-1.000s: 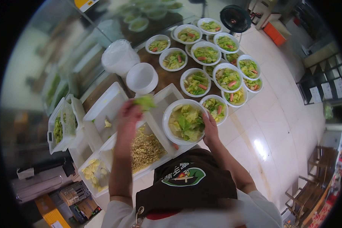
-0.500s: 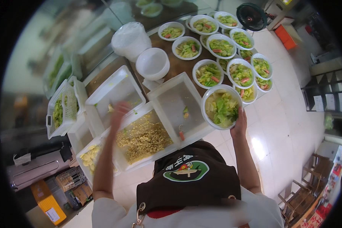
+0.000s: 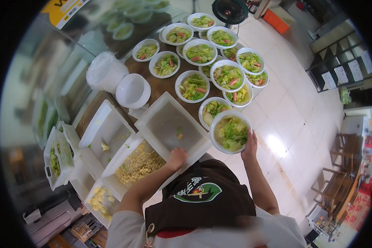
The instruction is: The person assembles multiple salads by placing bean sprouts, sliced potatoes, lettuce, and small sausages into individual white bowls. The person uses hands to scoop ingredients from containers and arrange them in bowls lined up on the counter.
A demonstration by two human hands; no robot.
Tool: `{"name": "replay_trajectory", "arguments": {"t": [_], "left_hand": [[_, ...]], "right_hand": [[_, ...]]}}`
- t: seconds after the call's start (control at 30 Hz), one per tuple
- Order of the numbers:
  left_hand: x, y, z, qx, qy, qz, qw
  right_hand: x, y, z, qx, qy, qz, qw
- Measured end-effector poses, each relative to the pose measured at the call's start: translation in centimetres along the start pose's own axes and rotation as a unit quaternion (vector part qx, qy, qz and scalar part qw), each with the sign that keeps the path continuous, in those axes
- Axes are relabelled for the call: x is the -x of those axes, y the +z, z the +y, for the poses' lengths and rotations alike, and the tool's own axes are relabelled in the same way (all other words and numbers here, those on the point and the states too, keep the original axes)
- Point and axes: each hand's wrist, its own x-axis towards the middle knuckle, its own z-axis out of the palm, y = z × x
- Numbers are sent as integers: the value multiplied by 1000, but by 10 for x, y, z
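My right hand (image 3: 249,146) grips the right rim of a white bowl (image 3: 213,140) filled with chopped lettuce (image 3: 231,133) and some pale pieces; no sausage shows on top. My left hand (image 3: 177,158) is down in the near corner of a white bin (image 3: 153,120), fingers curled and turned away from view. Whatever they hold is hidden. A small orange-green scrap (image 3: 179,133) lies on that bin's floor. Beside it, another bin holds yellowish bean sprouts (image 3: 140,165). Just beyond my right hand's bowl sits a similar bowl of lettuce (image 3: 214,108).
Several filled bowls topped with sausage pieces (image 3: 200,53) crowd the brown table, some stacked. Empty white bowls (image 3: 133,91) stand by a wrapped stack (image 3: 107,72). To the left are a basket of greens (image 3: 58,159) and a bin with yellow slices (image 3: 100,201). A fan (image 3: 230,10) stands behind.
My left hand has swung right from above the bins on the left into the near corner where a sausage piece lay. My right hand still holds the bowl. The whole view has shifted.
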Motion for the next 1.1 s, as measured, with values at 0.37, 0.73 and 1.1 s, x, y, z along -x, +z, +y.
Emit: {"name": "replay_trajectory", "arguments": {"t": [0.37,0.73,1.1], "left_hand": [[-69,-211,52,444,18,150,883],[-217,-194,-55,149,-61,174,971],[-290,-169,-105,83,-28,225,970]], "right_hand": [[-11,18,8,20,-8,-112,994],[2,0,-2,21,87,-31,996],[18,-36,-1,15,113,33,993]]}}
